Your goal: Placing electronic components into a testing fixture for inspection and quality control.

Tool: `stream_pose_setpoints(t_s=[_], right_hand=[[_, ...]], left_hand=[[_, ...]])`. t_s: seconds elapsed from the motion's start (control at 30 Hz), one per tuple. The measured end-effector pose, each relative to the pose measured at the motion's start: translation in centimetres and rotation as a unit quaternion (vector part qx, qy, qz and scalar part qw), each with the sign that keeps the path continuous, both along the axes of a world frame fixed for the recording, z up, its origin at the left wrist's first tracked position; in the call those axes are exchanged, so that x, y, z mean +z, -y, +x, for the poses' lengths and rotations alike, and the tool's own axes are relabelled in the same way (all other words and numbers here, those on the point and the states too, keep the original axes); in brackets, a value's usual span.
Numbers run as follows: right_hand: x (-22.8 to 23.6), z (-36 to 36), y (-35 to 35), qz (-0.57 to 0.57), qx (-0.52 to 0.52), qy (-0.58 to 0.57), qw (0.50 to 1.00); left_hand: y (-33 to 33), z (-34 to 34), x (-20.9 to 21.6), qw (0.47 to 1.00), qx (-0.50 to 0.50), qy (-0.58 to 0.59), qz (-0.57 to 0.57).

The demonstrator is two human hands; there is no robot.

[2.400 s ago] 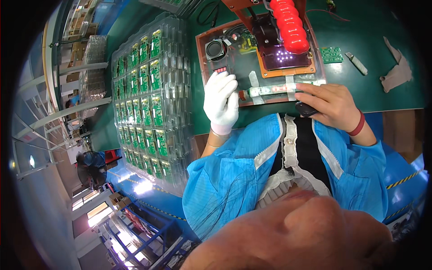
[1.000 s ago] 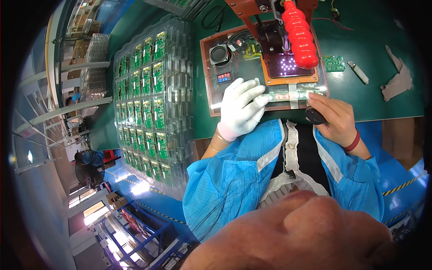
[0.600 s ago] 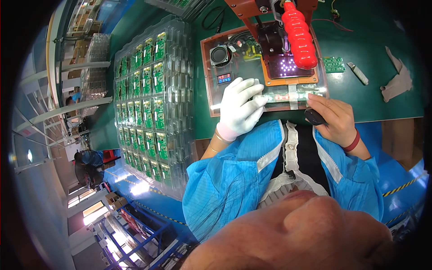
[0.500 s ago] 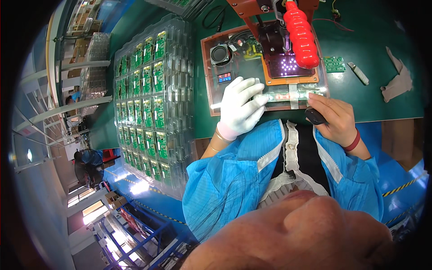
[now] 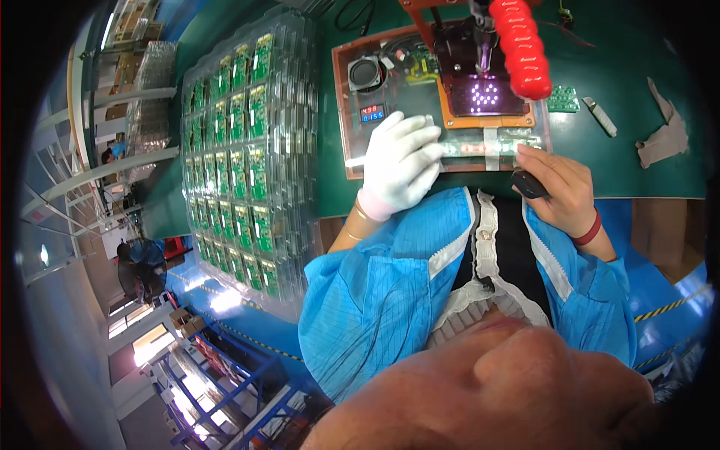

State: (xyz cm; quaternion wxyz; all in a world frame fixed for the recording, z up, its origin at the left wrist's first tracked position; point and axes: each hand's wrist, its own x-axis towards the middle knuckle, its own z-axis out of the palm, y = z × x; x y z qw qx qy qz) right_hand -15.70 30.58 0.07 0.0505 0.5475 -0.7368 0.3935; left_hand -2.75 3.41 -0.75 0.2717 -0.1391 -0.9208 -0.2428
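A white glove covers my left hand [image 5: 403,161], which lies with fingers stretched out on the front left of a clear-topped test fixture [image 5: 349,142]. Its fingertips meet the left end of a narrow lit strip [image 5: 471,148] along the fixture's front. My bare right hand [image 5: 562,187] is curled around a small black rounded object [image 5: 529,184] whose kind I cannot make out. The index fingertip of that hand touches the strip's right end. Above the strip, white-violet dots glow on a dark panel [image 5: 480,103] in an orange frame, under a press with a red ribbed handle [image 5: 521,52].
Stacked clear trays [image 5: 292,187] of green circuit boards rise on the left. On the fixture are a round speaker [image 5: 365,73] and a small digital meter [image 5: 373,112]. To its right lie a green board [image 5: 562,99], a white pen-like tool [image 5: 600,118] and a greyish cloth [image 5: 664,139].
The whole view has shifted slightly, so the fixture sits higher in it. The digits on the meter have changed. Both hands keep their places at the strip's ends.
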Motion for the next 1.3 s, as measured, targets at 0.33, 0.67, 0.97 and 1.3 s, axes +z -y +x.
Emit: stream_pose_setpoints(t_s=[0.33, 0.67, 0.97, 1.3], right_hand=[[0.0, -0.1, 0.1, 0.003, -0.004, 0.009, 1.0], [-0.1, -0.2, -0.1, -0.005, -0.002, -0.011, 1.0], [1.6, -0.2, 0.6, 0.019, -0.011, -0.006, 1.0], [2.8, -0.3, 0.8, 0.078, -0.015, 0.07, 0.994]], left_hand=[[-0.1, -0.4, 0.3, 1.0, -0.008, -0.007, -0.005], [0.0, -0.3, 0.8, 1.0, -0.019, -0.011, -0.003], [0.1, -0.1, 1.1, 0.998, 0.0, -0.057, 0.026], [-0.3, 0.3, 1.4, 0.999, 0.021, -0.007, 0.029]])
